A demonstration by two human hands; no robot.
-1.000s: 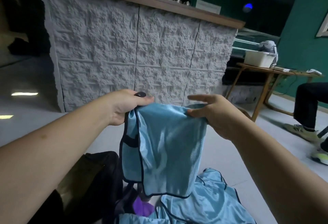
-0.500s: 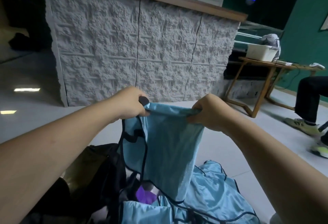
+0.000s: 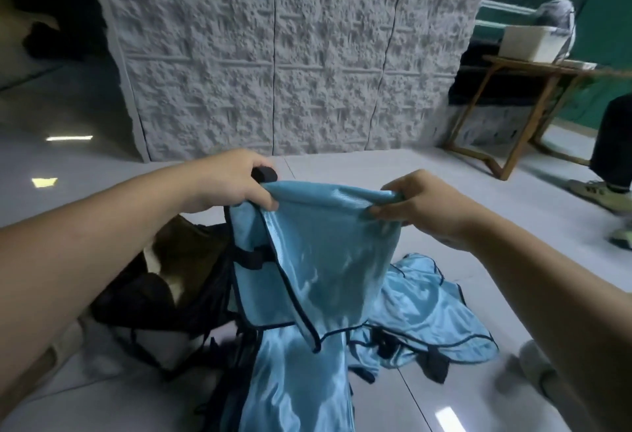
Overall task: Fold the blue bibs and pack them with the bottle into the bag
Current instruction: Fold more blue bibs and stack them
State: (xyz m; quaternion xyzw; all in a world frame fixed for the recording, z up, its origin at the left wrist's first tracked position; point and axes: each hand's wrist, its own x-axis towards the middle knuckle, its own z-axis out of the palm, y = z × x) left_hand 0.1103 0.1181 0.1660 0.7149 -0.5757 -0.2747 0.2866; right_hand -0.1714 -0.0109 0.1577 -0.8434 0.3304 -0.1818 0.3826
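A shiny light-blue bib [image 3: 321, 260] with dark trim hangs in the air between both hands, folded over along its top edge. My left hand [image 3: 232, 182] pinches the top left corner, and a black strap end pokes out beyond my fingers. My right hand [image 3: 420, 202] pinches the top right corner. Below, more blue bibs [image 3: 427, 322] lie crumpled on the floor. An open black bag [image 3: 160, 298] sits on the floor at lower left, under my left forearm. The bottle is hidden behind the held bib.
A white textured counter front [image 3: 307, 55] rises straight ahead. A wooden table [image 3: 533, 89] with a white tub stands at the right, and a seated person's leg and shoe [image 3: 602, 188] are at the far right. Grey tile floor surrounds the pile.
Both hands have lowered the bib and drawn it tighter along the top fold. My right hand's fingers have closed on the corner. The purple thing beneath is now covered by cloth.
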